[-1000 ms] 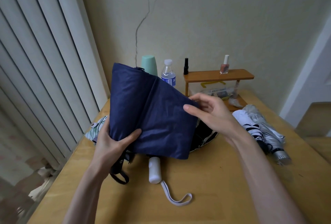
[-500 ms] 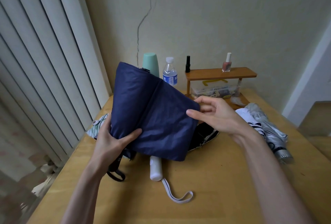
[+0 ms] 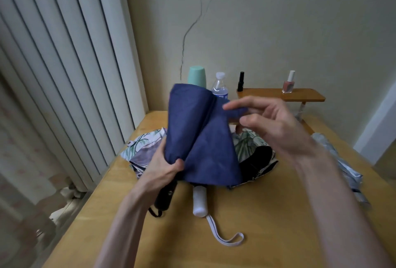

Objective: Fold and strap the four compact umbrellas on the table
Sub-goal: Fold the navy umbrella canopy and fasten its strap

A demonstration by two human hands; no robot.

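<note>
A navy blue umbrella (image 3: 201, 139) stands up off the table, its white handle (image 3: 199, 202) and white wrist strap (image 3: 222, 235) pointing toward me. My left hand (image 3: 164, 165) grips the lower left of its canopy. My right hand (image 3: 270, 124) pinches a fold of the blue cloth near the top right. Behind it lies a leaf-patterned umbrella (image 3: 147, 147) with a black lining and a black handle (image 3: 164, 199). A silver umbrella (image 3: 338, 160) lies at the right, partly hidden by my right arm.
At the back of the wooden table (image 3: 267, 225) stand a mint cup (image 3: 197, 76), a water bottle (image 3: 219, 86) and a small wooden shelf (image 3: 300, 95) bearing a black bottle (image 3: 241, 81) and a pink nail polish (image 3: 288, 83). White vertical blinds (image 3: 64, 75) hang at the left.
My right hand has lifted and pulled the blue cloth up and inward, narrowing the canopy. The leaf-patterned umbrella behind now shows more. The view moved closer and blurred.
</note>
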